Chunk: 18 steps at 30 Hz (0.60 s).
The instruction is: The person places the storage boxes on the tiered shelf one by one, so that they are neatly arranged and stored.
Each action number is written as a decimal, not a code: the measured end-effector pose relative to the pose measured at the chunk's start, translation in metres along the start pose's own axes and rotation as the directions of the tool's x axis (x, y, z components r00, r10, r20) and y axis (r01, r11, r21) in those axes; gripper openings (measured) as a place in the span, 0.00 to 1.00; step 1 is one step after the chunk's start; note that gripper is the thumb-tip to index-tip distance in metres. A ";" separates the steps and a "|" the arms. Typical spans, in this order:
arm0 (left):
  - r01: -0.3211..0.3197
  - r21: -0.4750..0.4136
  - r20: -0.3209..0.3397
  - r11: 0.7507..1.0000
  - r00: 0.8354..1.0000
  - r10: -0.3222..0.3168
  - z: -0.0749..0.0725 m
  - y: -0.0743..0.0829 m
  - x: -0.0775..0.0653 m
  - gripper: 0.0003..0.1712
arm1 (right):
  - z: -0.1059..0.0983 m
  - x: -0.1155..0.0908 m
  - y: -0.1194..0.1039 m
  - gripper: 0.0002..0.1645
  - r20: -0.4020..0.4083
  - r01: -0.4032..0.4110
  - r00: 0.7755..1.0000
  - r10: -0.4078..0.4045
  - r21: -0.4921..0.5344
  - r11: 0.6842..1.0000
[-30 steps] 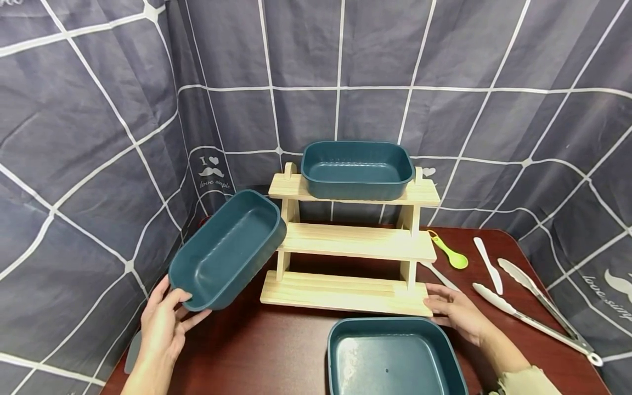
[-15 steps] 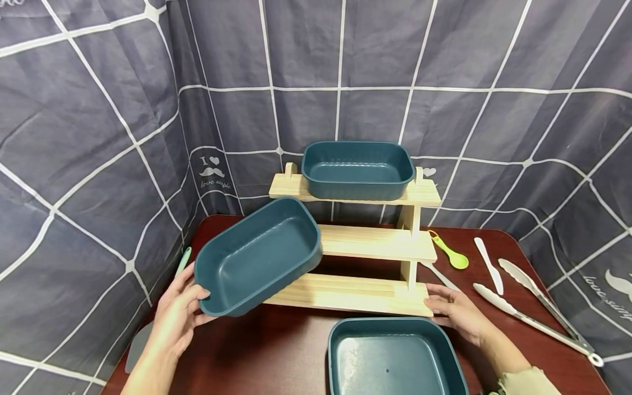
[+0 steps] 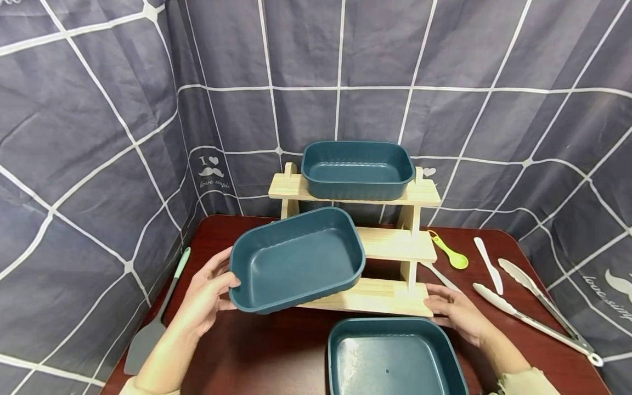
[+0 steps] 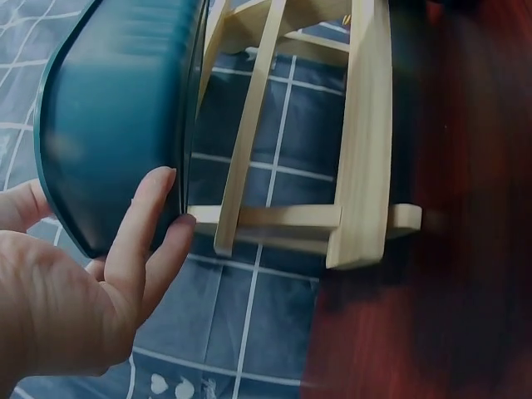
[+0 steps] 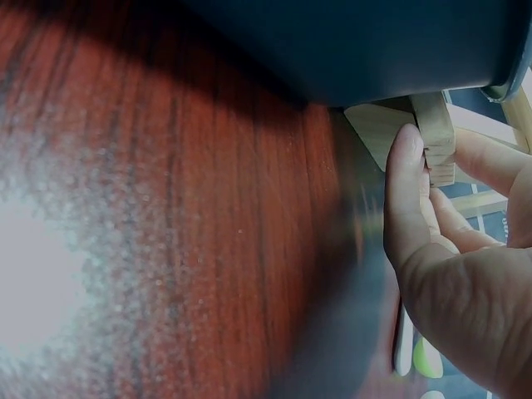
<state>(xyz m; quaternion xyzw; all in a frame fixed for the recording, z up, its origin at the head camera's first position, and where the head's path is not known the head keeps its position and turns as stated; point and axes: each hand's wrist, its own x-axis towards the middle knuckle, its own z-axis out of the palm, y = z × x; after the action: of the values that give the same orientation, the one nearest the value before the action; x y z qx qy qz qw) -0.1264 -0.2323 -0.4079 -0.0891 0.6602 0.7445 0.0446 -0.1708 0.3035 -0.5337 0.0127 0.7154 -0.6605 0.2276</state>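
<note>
So the left hand has one bin by its left end, thumb over the rim and fingers against the outside. It's mid-frame, tilted with its right end higher, in front of the rack. My guess is a one-ended grip keeps the far end free and the other hand available. The right hand, lower right, pinches the end of the bottom shelf between thumb and fingers, probably to stop the rack sliding. The top bin sits lengthwise along the top shelf, I'd say because that fits best.

Counts: three bins, including the squarer front bin at bottom centre. One rack, three shelves. One spatula lower left. On the right: one spoon, one white knife, one pair of tongs, plus one pale handle partly hidden, can't tell what of.
</note>
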 end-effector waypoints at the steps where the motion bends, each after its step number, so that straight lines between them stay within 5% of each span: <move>1: 0.004 0.005 0.005 1.000 1.000 -0.004 0.004 0.001 0.003 0.41 | 0.000 0.000 0.000 0.44 0.001 0.001 1.000 -0.001 0.003 1.000; 18: 0.002 0.074 0.100 0.997 0.995 -0.010 0.056 0.006 0.055 0.41 | -0.004 0.003 0.005 0.43 0.010 0.008 1.000 -0.008 0.011 1.000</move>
<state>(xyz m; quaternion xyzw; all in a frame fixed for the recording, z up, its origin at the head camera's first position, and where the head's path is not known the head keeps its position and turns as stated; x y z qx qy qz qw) -0.1857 -0.1809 -0.4066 -0.0518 0.6837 0.7231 0.0832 -0.1734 0.3067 -0.5394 0.0077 0.7105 -0.6655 0.2286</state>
